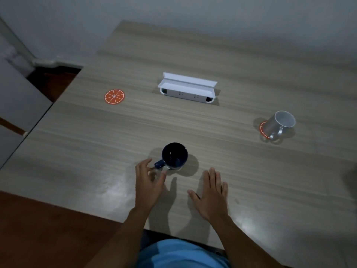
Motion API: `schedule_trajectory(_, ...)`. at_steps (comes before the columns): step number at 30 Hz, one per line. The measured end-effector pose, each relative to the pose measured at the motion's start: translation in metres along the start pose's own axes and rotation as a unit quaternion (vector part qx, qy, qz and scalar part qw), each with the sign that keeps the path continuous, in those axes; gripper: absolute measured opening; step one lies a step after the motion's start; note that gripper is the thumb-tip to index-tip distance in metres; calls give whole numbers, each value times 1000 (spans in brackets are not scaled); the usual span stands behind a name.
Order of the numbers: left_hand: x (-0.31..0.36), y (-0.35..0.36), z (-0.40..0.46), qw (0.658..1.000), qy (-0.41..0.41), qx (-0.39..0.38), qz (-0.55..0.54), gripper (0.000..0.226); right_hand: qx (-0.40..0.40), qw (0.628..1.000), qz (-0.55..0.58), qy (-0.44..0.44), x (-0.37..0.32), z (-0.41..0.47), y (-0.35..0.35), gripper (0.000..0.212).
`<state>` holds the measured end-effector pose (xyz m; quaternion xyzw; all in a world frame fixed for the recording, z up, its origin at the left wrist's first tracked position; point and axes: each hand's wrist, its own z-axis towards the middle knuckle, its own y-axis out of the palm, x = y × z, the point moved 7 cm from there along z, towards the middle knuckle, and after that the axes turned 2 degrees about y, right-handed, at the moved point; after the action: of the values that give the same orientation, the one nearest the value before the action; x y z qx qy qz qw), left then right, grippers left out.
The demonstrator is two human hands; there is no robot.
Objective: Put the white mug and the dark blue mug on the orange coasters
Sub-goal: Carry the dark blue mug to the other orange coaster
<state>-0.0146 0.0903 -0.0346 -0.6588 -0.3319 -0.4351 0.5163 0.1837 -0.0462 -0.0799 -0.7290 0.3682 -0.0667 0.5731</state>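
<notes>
The dark blue mug (174,155) stands upright on the wooden table (231,64) near the front, its handle pointing left. My left hand (147,182) is right beside that handle, fingers apart and curled, fingertips close to the handle but not around it. My right hand (211,192) lies flat on the table, fingers spread, holding nothing. The white mug (280,123) sits at the right on an orange coaster (262,129), of which only the left rim shows. A second orange coaster (114,96), patterned like an orange slice, lies bare at the far left.
A white open box with a raised lid (187,88) stands at the middle back of the table. The table's left edge drops off to a dark floor (38,229). A grey wall runs behind.
</notes>
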Motion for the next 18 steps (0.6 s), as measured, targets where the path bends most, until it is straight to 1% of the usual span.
schedule_trajectory(2, 14, 3, 8, 1000, 6, 1, -21, 48, -1, 1000, 2, 3, 0, 0, -1, 98)
schedule_trajectory(4, 24, 8, 11, 1000, 13, -8, -20, 36, -5, 1000, -2, 2, 0, -1, -2, 98)
schedule_trajectory(7, 24, 13, 12, 1000, -12, -16, -23, 21, -10, 1000, 1, 5, 0, 0, -4, 98)
schedule_trajectory(9, 22, 16, 10, 999, -11, -22, -26, 15, -18, 1000, 1, 10, -4, 0, -4, 100)
schedule_trajectory(13, 13, 17, 10, 999, -4, -24, -43, 16, -21, 1000, -14, -9, -17, -5, 1, 106)
schedule_trajectory(16, 8, 11, 19, 998, -5, -41, -51, 18, -21, 1000, -16, 1, -24, -5, 4, 108)
schedule_trajectory(18, 8, 0, 28, 997, -13, -35, -68, 18, -24, 999, -23, -1, -33, -2, 3, 107)
